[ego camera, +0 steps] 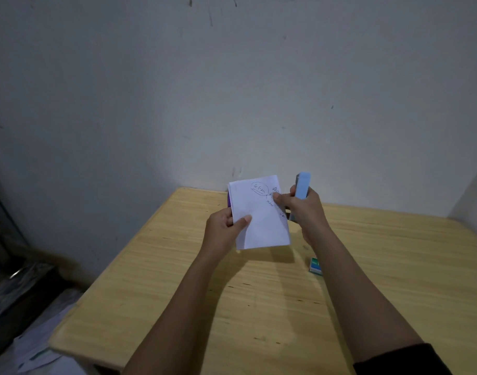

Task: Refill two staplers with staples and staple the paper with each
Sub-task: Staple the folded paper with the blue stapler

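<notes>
A folded white paper with handwriting is held up above the wooden table. My left hand pinches its left edge. My right hand grips a light blue stapler, held upright against the paper's right edge. A sliver of a purple object, perhaps the second stapler, shows behind the paper's left side; most of it is hidden. A small green and white staple box lies on the table under my right forearm.
The table stands in a corner against a pale wall. Dark clutter and loose papers lie on the floor to the left of the table.
</notes>
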`<state>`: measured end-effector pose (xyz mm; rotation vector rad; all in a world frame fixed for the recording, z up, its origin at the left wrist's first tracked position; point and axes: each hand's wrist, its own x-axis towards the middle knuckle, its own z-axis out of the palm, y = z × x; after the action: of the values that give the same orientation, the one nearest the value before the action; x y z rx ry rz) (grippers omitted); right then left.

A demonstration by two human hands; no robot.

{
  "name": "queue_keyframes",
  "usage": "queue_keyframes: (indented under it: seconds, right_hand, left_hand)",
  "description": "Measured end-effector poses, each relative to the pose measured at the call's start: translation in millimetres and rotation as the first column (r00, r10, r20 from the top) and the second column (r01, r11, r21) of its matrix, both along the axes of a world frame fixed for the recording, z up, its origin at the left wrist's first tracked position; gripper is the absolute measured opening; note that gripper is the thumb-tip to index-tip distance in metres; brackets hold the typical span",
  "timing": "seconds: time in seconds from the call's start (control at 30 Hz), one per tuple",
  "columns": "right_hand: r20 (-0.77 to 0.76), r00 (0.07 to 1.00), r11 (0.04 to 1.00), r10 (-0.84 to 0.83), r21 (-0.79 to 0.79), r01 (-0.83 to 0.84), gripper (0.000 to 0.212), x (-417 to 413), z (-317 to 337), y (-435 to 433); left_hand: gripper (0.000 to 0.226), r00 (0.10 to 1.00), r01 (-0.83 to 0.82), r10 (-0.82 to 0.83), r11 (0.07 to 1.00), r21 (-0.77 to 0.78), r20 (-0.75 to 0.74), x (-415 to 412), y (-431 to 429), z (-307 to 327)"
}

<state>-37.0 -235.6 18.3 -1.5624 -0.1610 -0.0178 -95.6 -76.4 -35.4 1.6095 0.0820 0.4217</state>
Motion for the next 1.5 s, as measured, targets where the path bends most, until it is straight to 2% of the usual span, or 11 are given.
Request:
queue_keyframes:
  seconds: [0.27,0.53,0.63,0.77,0.87,1.0,1.1,1.2,1.3,1.4,1.5]
  right_hand:
    - [0.02,0.997,0.997,-0.079,0.026,0.078,0.033,3,4,2]
    - [0.045,0.984,0.985,-0.172,0.031,0.171,0.033,7,3,1]
    - [-0.01,0.999,0.996,-0.04,0.079,0.04,0.036,7,5,-3]
    - [-0.079,0.987,0.99,0.143,0.015,-0.143,0.041,0,-1,-10]
    - [-0.095,0.984,0.988,0.154,0.048,-0.15,0.04,-3,-5,-11]
    - [-0.093,0.99,0.994,0.108,0.012,-0.108,0.038,-4,-5,-11]
    - [-0.13,0.98,0.989,0.147,0.032,-0.145,0.038,-5,-6,-14]
    - [-0.147,0.981,0.991,0.123,0.07,-0.113,0.039,-6,-8,-16]
    - [-0.169,0.983,0.986,0.072,0.16,-0.044,0.04,-7,-11,-15]
    - [-0.171,0.985,0.963,0.008,0.265,0.039,0.039,-9,-15,-11]
    - [-0.14,0.99,0.964,-0.006,0.262,0.043,0.038,-12,-19,-10]
  left_hand:
    - [0.027,0.999,0.049,-0.047,0.997,0.064,-0.022,-2,0,-1]
    - [0.028,0.995,0.098,-0.097,0.995,0.018,-0.028,-5,-6,0]
    - [0.018,1.0,0.005,-0.006,0.999,-0.034,-0.026,-2,-8,3]
    - [0.004,0.987,-0.158,0.155,0.971,-0.179,-0.028,3,-6,6]
    - [0.008,0.982,-0.191,0.189,0.952,-0.238,-0.03,1,-9,7]
    - [0.005,0.978,-0.21,0.202,0.947,-0.245,-0.055,0,-14,7]
    - [0.005,0.976,-0.219,0.212,0.943,-0.252,-0.054,0,-12,8]
    - [0.005,0.98,-0.197,0.194,0.95,-0.242,-0.035,1,-11,10]
    - [0.003,0.991,-0.134,0.131,0.945,-0.298,-0.031,0,-15,12]
    - [0.016,0.999,-0.002,-0.013,0.917,-0.4,-0.036,-3,-22,11]
    - [0.025,0.999,0.037,-0.045,0.921,-0.388,-0.012,-4,-26,7]
